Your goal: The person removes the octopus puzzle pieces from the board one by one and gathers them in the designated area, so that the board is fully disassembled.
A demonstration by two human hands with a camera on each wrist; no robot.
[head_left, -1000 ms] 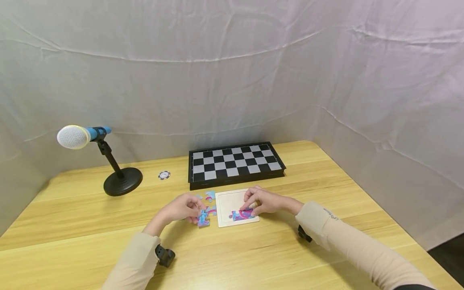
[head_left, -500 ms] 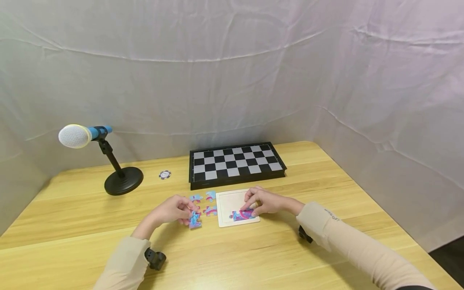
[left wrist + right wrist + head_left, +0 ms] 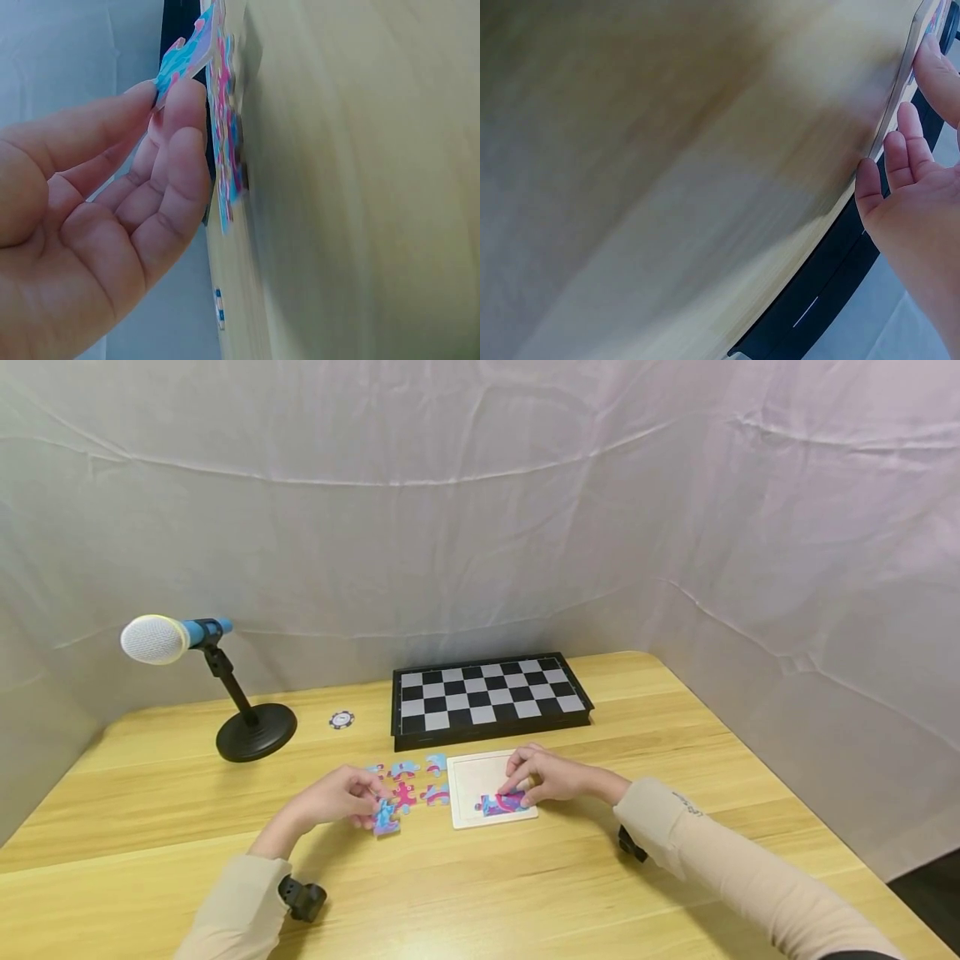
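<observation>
My left hand [image 3: 339,797] pinches a blue and purple jigsaw piece [image 3: 387,819] between thumb and fingertips. In the left wrist view the piece [image 3: 184,57] tilts up from the fingertips, above the tabletop. Just beyond it lie several loose jigsaw pieces, among them a pink one [image 3: 404,795] and a blue-and-pink one [image 3: 436,794]. My right hand [image 3: 553,778] rests over the right side of a pale square puzzle tray [image 3: 471,777]. Its fingertips touch purple and pink pieces [image 3: 497,806] lying along the tray's near side, partly covering them.
Behind the tray lies a black-framed checkered board [image 3: 491,697]. A blue microphone [image 3: 168,641] on a black round-based stand [image 3: 257,732] is at the back left, with a poker chip [image 3: 341,720] beside it. A grey cloth [image 3: 360,543] hangs behind the table.
My left hand has drawn leftward from beside the tray, still pinching its piece, uncovering more loose pieces. My right hand has stayed in place on the tray.
</observation>
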